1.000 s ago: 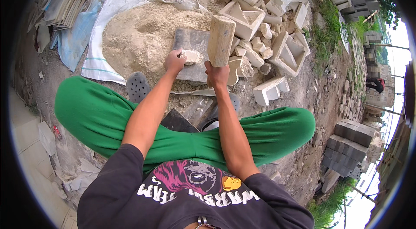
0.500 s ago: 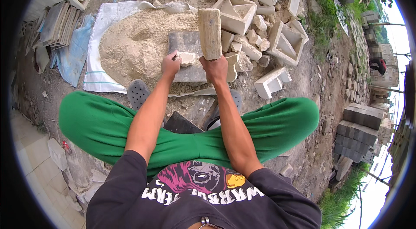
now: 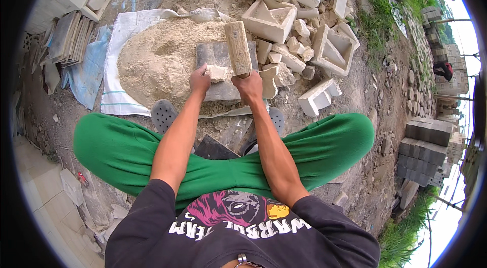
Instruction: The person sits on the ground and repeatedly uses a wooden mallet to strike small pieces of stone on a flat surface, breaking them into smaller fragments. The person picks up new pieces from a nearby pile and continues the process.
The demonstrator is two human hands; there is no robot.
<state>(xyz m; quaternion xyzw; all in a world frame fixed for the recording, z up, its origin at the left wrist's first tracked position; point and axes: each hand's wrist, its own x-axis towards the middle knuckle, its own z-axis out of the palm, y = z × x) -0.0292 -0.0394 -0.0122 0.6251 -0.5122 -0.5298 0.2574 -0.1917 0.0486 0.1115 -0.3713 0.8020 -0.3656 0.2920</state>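
My right hand (image 3: 248, 87) is closed round the handle of a wooden mallet (image 3: 237, 47), whose thick block head stands over a dark flat slab (image 3: 209, 53). Just left of it, my left hand (image 3: 200, 79) pinches a pale broken chunk (image 3: 218, 73) at its left end, over the slab. Most of the mallet's handle is hidden in my fist. Beyond and left of the slab, a heap of crushed beige powder (image 3: 152, 57) lies on a white woven sack (image 3: 112, 77).
Broken pale block pieces (image 3: 291, 57) and cast hollow blocks (image 3: 271, 19) pile up on the right. Thin boards (image 3: 71, 39) and a blue sheet (image 3: 86, 77) lie on the left. Grey blocks (image 3: 421, 148) stand stacked at far right. My shoes (image 3: 163, 115) flank the slab's near side.
The mallet head has come down slightly and tilted to the left. My left hand still holds the chunk in nearly the same place; the whole view has shifted a little.
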